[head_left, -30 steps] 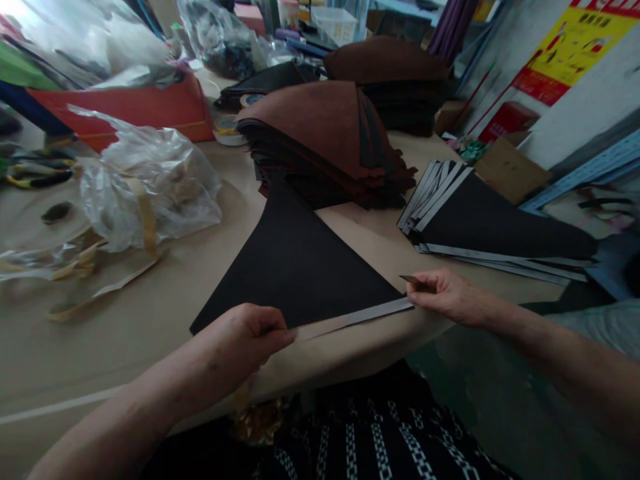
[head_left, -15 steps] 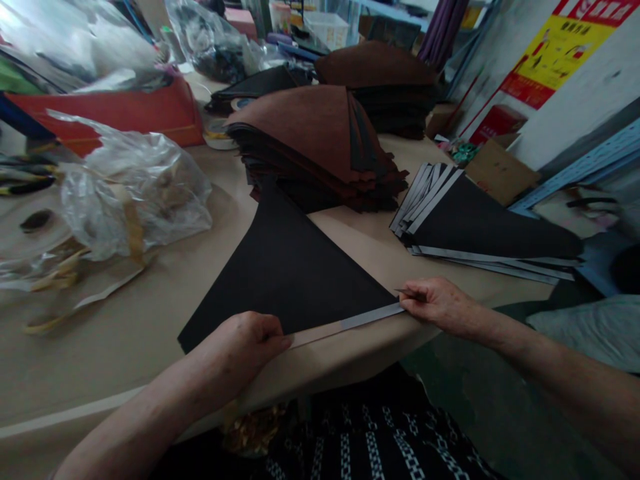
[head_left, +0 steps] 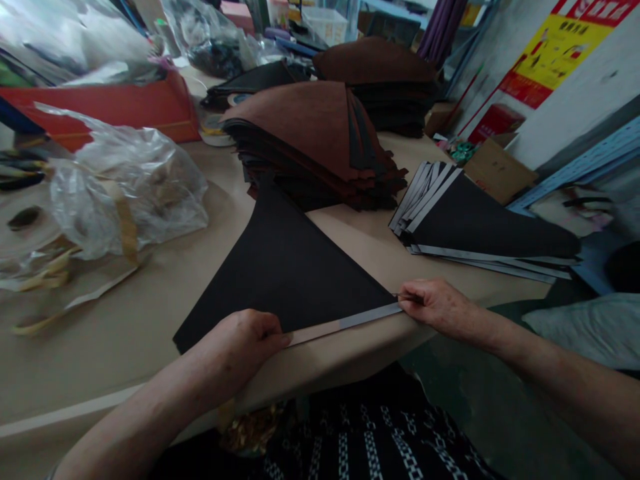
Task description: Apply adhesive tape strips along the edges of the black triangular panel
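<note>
Strip [head_left: 367, 315], pinched by left hand [head_left: 260, 333] and right hand [head_left: 430, 303], borders the black panel [head_left: 285, 273]. Alignment seems underway; steady tension appears needed next.

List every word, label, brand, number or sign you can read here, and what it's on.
Nothing can be quoted with certainty.
Red-and-yellow poster on the wall: characters on its red top band and yellow part, too blurred to read.
White pattern on the dark clothing: chain-like decoration, not lettering.

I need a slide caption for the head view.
Left hand and right hand hold a pale strip along a black panel.
</note>
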A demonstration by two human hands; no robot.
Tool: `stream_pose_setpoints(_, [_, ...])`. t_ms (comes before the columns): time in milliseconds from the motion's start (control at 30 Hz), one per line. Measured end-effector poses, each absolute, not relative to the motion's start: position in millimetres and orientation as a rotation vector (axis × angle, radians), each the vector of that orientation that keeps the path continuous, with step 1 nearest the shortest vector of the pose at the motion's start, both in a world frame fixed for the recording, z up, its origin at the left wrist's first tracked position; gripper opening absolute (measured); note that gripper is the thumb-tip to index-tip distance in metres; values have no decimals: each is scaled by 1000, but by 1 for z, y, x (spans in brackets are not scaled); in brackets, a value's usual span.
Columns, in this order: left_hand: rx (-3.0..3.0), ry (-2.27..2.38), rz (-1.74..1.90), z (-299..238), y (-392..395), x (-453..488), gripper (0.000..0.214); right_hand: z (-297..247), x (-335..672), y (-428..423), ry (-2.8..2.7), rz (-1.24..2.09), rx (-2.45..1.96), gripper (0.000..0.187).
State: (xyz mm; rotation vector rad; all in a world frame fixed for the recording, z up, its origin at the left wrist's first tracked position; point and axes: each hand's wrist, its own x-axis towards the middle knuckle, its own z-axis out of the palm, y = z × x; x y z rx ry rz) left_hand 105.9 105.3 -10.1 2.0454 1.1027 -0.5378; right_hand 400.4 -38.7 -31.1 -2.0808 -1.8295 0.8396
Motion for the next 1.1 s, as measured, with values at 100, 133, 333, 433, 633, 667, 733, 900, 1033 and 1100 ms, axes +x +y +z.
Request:
stream_pose_setpoints(100, [2032,1104,-551,-12,106,106,37,-33,403,-40,-1852,836,-2119,10])
stream_pose_setpoints(133, [2036,1108,-559,-12,107,106,36,-33,405,-40,-1847,823,-2154,7])
stream_pose_setpoints(333, [2097,1106,-577,-8,106,109,32,-17,405,-34,-1864,780,-2240,7])
stream_pose_setpoints(433, [2109,1091,-565,-9,105,109,33,4,389,-22,-1794,964,-1965,12])
stream_pose_setpoints(633, [2153,1077,-556,-5,104,111,30,-3,361,4,-1407,1566,-1519,19])
stream_pose_setpoints(667, [2154,1081,-554,-4,103,112,30,-11,360,7,-1329,1633,-1513,20])
stream_pose_setpoints(733, [2137,1084,-537,-3,104,112,30,-27,362,9,-1200,1711,-1514,23])
stream_pose_setpoints(900, [2003,1075,-466,-6,108,105,30,-36,362,6,-1348,1598,-1536,25])
stream_pose_setpoints(1033, [1937,1068,-470,-5,114,88,30,-34,357,-3,-1534,1378,-1535,21])
stream_pose_setpoints(1100, [1943,1080,-474,-3,119,75,32,-36,356,-8,-1565,1319,-1560,20])
